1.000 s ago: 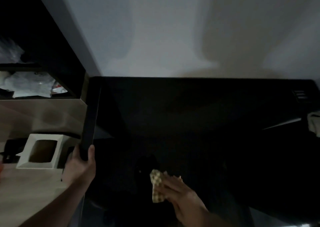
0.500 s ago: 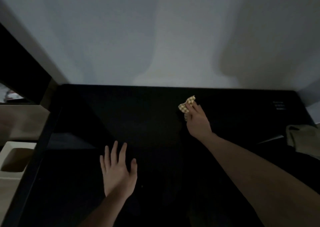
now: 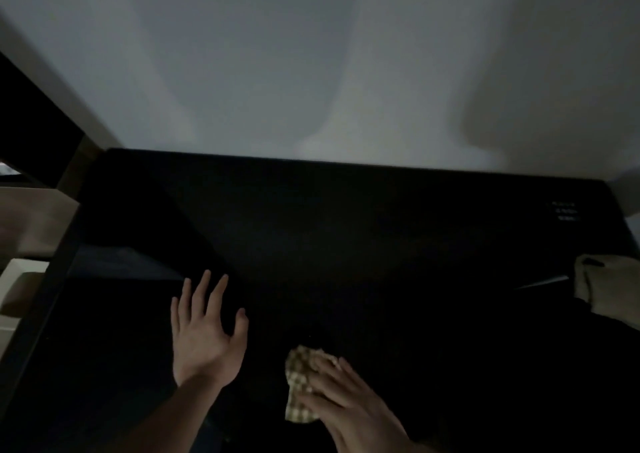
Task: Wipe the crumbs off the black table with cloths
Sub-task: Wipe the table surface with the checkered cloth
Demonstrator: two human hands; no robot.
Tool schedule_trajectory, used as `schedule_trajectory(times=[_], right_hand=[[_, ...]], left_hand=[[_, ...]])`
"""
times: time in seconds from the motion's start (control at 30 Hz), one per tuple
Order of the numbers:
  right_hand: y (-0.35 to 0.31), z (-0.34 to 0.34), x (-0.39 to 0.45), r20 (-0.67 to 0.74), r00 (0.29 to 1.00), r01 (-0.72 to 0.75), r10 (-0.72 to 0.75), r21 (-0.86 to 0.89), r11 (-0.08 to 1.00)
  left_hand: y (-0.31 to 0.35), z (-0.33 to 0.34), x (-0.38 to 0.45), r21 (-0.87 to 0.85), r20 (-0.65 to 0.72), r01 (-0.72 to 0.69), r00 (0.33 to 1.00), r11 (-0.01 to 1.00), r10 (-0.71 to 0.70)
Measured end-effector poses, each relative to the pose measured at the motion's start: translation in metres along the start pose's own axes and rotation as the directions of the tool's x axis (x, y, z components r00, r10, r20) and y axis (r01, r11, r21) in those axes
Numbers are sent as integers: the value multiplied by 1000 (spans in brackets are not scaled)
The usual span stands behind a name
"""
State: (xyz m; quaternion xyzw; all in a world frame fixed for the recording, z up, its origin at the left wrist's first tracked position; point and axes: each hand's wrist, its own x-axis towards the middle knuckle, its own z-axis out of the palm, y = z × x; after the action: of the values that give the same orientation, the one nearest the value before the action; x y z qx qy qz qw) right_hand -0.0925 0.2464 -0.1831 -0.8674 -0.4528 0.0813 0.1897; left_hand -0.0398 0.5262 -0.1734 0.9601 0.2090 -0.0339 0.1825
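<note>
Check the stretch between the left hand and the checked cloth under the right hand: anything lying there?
In the head view, only bare black table shows between the left hand and the yellow checked cloth; crumbs would be too dim to tell.

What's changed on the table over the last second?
The right hand swept the checked cloth to the table's far side, then pulled it back near. The left hand let go of the table's left edge and now lies flat, fingers spread. The beige cloth at right stayed.
</note>
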Motion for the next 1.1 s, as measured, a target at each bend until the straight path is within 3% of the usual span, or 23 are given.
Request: schedule_trajectory(times=[0.07,0.13,0.17,0.23,0.3,0.43,0.5,0.6,0.73,0.83,1.0,1.07,1.1], right_hand=[[6,-8,8,28,999,28,-27,-16,999],[22,-24,29,-49,989,-124,137,202,972],[36,-37,46,-85,979,-165,185,203,965],[70,-60,88,-220,932,-258,288,152,954],[115,-81,129,-283,853,-380,439,241,893],[177,-95,193,-185,766,-597,615,149,788],[180,-81,201,-165,752,-637,639,67,768],[140,-57,183,-241,833,-505,498,35,862],[56,-31,108,-125,937,-314,325,106,944],[-1,-3,36,-68,971,-213,227,169,962],[-35,43,-31,7,1000,-27,26,94,995],[-38,16,-20,-26,994,-94,107,300,949],[-35,0,-13,-59,979,-142,193,473,870]], left_hand=[[0,-1,0,-5,-1,6,1000,1000,-6],[-1,0,0,-4,-1,2,1000,1000,-2],[-2,1,1,2,0,-4,1000,1000,4],[-4,2,1,11,7,-13,1000,1000,13],[-3,2,1,9,2,-12,1000,1000,12],[-2,2,2,12,-9,-7,1000,1000,7],[-3,2,2,11,-13,-12,1000,1000,12],[-2,1,2,-2,-11,-16,1000,1000,16],[-1,0,1,6,1,-9,1000,1000,9],[0,-1,0,5,0,0,1000,1000,0],[1,-1,-2,1,-6,3,1000,1000,-3],[2,-2,-2,9,-8,5,1000,1000,-5],[4,-2,-2,13,-10,8,1000,1000,-8]])
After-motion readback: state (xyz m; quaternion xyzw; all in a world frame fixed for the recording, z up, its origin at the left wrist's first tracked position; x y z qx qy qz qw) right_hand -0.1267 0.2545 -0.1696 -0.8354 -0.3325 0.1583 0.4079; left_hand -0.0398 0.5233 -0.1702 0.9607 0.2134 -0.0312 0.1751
